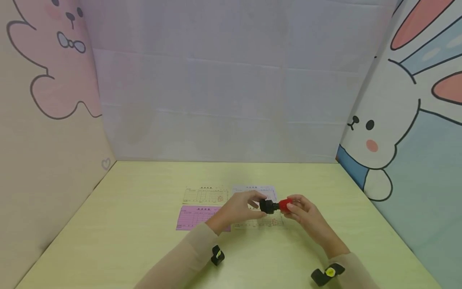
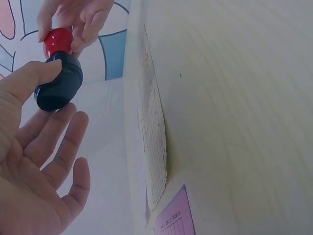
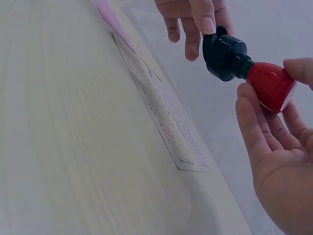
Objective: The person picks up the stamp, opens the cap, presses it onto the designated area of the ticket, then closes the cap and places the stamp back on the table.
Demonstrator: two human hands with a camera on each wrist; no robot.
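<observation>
A stamp with a black round base [image 1: 268, 206] and a red knob handle [image 1: 285, 206] is held sideways above the paper forms. My left hand [image 1: 239, 209] pinches the black end between thumb and fingertips; in the left wrist view, its other fingers spread loosely below. From the other side, my right hand [image 1: 309, 216] grips the red handle [image 3: 270, 85] between thumb and fingers. Under the hands lies a pale form [image 1: 258, 223] with red marks, partly covered by the stamp and hands. Behind it is a lavender-white form [image 1: 254, 188].
A yellow form [image 1: 203, 196] with a red mark lies at the back left, and a purple form [image 1: 196, 218] in front of it, partly under my left forearm. The pale wooden table [image 1: 119, 241] meets a white back wall [image 1: 223, 100] and cartoon-printed side walls.
</observation>
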